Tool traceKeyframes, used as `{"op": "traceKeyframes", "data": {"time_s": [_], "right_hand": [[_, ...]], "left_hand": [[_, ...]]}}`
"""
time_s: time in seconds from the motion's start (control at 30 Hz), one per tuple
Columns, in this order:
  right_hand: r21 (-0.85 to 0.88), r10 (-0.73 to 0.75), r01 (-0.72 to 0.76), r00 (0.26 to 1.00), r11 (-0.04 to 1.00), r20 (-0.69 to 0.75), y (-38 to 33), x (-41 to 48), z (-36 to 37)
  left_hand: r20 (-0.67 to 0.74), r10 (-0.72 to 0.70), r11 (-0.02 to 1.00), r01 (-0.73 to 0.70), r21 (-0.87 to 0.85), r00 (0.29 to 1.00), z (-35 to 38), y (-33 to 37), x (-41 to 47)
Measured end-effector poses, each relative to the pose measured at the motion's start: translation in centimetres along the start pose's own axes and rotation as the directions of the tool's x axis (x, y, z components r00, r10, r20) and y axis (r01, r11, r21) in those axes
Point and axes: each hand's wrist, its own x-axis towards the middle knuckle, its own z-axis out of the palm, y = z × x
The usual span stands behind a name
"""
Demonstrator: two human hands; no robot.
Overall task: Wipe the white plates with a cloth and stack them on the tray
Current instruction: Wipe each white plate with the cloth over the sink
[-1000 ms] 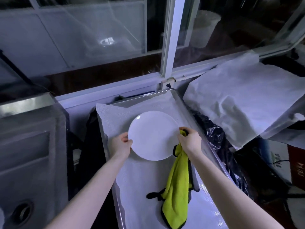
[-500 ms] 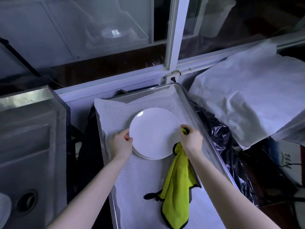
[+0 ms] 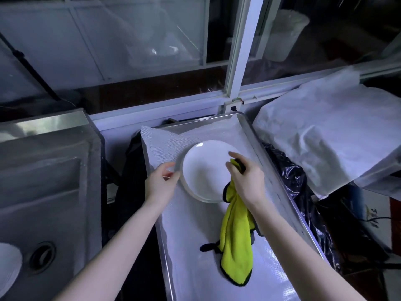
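Release: lets go of the round white ceramic plate [image 3: 204,170] atop the stack [image 3: 195,195] toward the far end of the lined steel tray [image 3: 217,118]. Leaves left hand [image 3: 159,183] slack-fingered, empty, beside the rim; keeps right hand [image 3: 247,181] pinching the yellow-green microfibre cloth [image 3: 236,246]. Adds one to the stack.

I see bare liner [image 3: 186,240] across the near half of the tray [image 3: 206,124], open to the left of the cloth [image 3: 236,235] that drapes down its right side. The plate stack [image 3: 204,170] fills the far middle, with a strip of liner free behind it. Close on the right, the tray rim is crowded by black plastic [image 3: 290,177] and a white-covered heap [image 3: 325,137]. The window post [image 3: 240,61] and sill wall off the far end. On the left stands the sink [image 3: 47,166].
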Motion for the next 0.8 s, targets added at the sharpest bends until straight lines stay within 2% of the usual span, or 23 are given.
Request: {"op": "traceKeyframes", "data": {"time_s": [0.1, 0.17, 0.23, 0.3, 0.4, 0.57, 0.73, 0.8], "right_hand": [[0.077, -0.112, 0.108, 0.992, 0.991, 0.059, -4.8, -2.9, 1.8], [0.133, -0.18, 0.168, 0.98, 0.977, 0.087, -8.2, -5.3, 3.5], [0.19, -0.234, 0.21, 0.966, 0.959, 0.113, -11.8, -8.0, 5.9], [0.223, -0.3, 0.267, 0.945, 0.938, 0.133, -15.4, -10.9, 8.9], [0.259, -0.384, 0.333, 0.906, 0.907, 0.18, -20.0, -15.8, 14.4], [0.252, -0.419, 0.35, 0.851, 0.902, 0.318, -25.1, -24.4, 24.8], [0.199, -0.346, 0.283, 0.782, 0.938, 0.518, -27.8, -30.6, 33.1], [0.202, -0.306, 0.23, 0.736, 0.952, 0.604, -28.1, -32.3, 35.1]], "left_hand": [[0.07, 0.053, 0.978, -0.037, -0.204, 0.996, -3.8, 0.4, -2.1], [0.171, 0.115, 0.945, -0.055, -0.323, 0.979, -7.2, 0.7, -4.0], [0.289, 0.18, 0.929, -0.066, -0.364, 0.94, -10.9, 0.6, -6.1], [0.326, 0.233, 0.913, -0.091, -0.398, 0.916, -15.0, -0.4, -8.2], [0.216, 0.292, 0.872, -0.167, -0.46, 0.932, -22.2, -3.2, -10.8], [0.032, 0.301, 0.871, -0.261, -0.416, 0.953, -34.3, -8.9, -14.1], [-0.162, 0.155, 0.906, -0.205, -0.371, 0.975, -43.0, -13.8, -16.3], [-0.223, 0.073, 0.9, -0.16, -0.406, 0.972, -45.3, -16.0, -16.7]]}}
